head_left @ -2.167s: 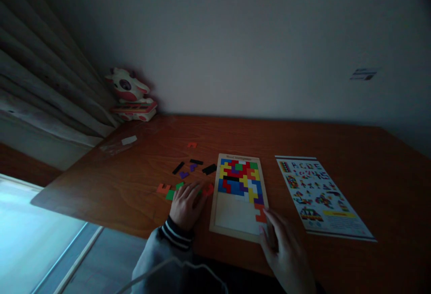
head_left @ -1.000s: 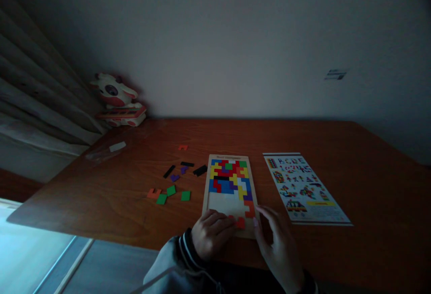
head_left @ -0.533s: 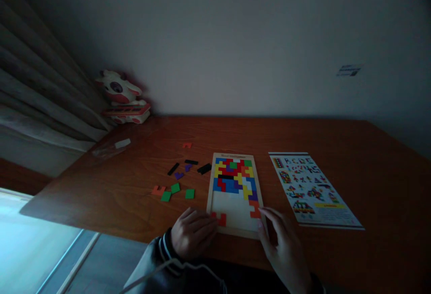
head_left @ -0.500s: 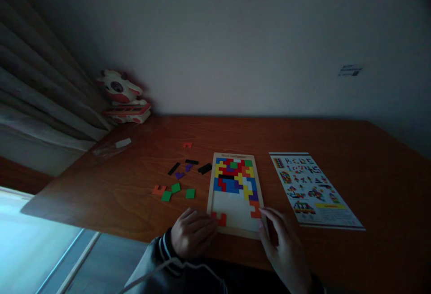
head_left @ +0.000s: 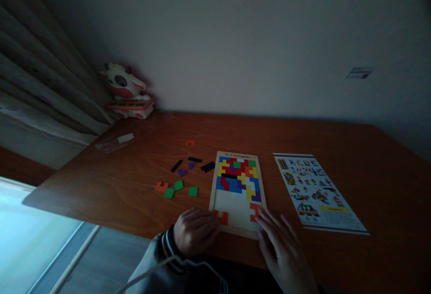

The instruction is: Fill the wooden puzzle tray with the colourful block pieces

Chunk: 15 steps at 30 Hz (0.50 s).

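On the brown desk [head_left: 303, 138], centre front: wooden puzzle board [head_left: 237, 206], upper part holding interlocked coloured pieces, lower part showing bare wood.

Work in hand, by judgement: pieces being set into that bare part.

Item: red-orange U-shaped piece [head_left: 224, 218], lying in the board's near left corner. Left hand [head_left: 195, 232]: fingers loosely curling, tips covering the piece's left side; whether they are gripping, cannot tell.

Item: orange notched piece [head_left: 257, 206], lying along the board's right side, notch facing left. Right hand [head_left: 283, 245]: open, fingers spreading, fingertips resting at the piece and the rim beside it.

Next move, by judgement: calling for squaring the U-shaped piece into its corner, then freeing the left hand for another loose piece.

Loose, left of board: three green squares [head_left: 193, 191]; second orange piece [head_left: 161, 189]; two purple pieces [head_left: 182, 173]; black bars [head_left: 176, 165]; small orange piece [head_left: 190, 142], lying farthest back.

Surroundings: printed sheet [head_left: 325, 200] lying right, apart from board; clear bag [head_left: 111, 145] and cow toy [head_left: 126, 85] sitting far left.

Hindrances: left fingers hiding the corner; pale cord [head_left: 175, 258] crossing the left sleeve; dim light dulling outlines.
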### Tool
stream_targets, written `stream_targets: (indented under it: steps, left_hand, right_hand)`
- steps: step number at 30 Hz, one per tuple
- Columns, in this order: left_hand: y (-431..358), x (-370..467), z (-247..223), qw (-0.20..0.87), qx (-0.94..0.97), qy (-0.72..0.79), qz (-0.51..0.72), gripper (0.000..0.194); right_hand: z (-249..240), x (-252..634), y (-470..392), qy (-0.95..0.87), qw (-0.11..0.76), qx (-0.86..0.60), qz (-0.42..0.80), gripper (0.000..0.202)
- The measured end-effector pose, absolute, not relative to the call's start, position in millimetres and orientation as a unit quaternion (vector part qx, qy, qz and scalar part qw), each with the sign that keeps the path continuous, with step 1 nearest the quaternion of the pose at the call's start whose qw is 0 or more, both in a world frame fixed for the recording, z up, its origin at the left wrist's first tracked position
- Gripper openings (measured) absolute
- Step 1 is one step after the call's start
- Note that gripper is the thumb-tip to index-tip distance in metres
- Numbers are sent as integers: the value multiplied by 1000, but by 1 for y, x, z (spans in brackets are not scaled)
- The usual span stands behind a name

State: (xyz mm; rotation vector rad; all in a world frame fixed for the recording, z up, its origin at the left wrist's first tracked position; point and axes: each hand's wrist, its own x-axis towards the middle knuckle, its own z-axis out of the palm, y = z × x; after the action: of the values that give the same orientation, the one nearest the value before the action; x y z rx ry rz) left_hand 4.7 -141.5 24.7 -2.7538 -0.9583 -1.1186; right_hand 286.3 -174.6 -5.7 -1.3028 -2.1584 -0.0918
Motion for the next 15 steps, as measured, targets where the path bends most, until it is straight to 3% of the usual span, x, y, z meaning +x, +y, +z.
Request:
stream_targets:
  steps: [8,15]
  left_hand:
    - [-142,5,24,0,-872,-321,-370,14]
    - [-143,5,19,-5,-871,-325,-369,13]
  right_hand:
    - [2,263,-177,-841,271,-468,-27,50]
    - [10,272,-172,-891,225,-393,0,46]
